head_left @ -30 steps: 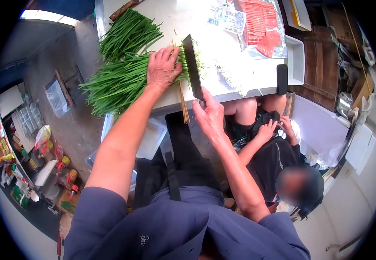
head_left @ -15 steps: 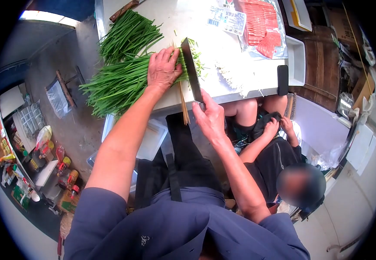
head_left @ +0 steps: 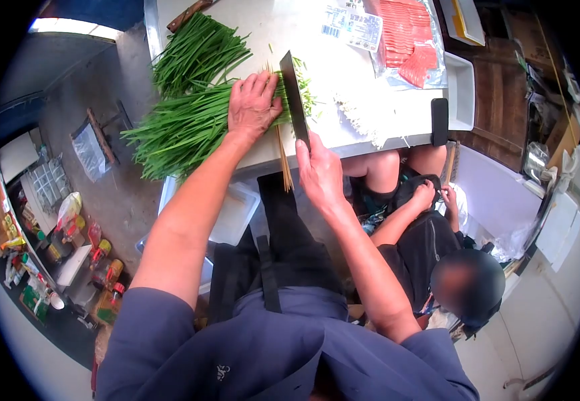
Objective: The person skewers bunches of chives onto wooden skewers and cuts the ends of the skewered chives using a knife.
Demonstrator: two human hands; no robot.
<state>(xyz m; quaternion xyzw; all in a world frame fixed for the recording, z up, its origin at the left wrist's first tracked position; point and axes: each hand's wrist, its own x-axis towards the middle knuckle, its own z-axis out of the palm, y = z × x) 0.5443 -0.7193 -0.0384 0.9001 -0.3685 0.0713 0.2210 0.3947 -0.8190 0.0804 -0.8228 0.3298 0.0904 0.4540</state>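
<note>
My left hand (head_left: pixel 253 107) presses down on a bundle of green garlic chives (head_left: pixel 186 130), its fingers curled over the stalks near their cut end. In my right hand (head_left: pixel 320 170) is the handle of a dark-bladed kitchen knife (head_left: pixel 294 93), upright on edge just right of my left fingertips. Short cut pieces of chive (head_left: pixel 308 100) lie beyond the blade. Several thin bamboo skewers (head_left: pixel 284 160) stick out over the table's front edge between my hands. A second pile of chives (head_left: pixel 200 57) rests farther back.
On the white table (head_left: pixel 376 103) lie a pack of sliced red meat (head_left: pixel 407 43), a printed package (head_left: pixel 351 28), white scraps (head_left: pixel 358 120) and a wooden handle (head_left: pixel 188 15). A dark phone-like object (head_left: pixel 439 121) is at the edge. A person (head_left: pixel 417 234) sits at the right. A plastic bin (head_left: pixel 236 214) stands below.
My right hand and the knife have shifted slightly, with the thumb now higher along the handle. My left hand stays on the chives. The seated person's hands have moved a little.
</note>
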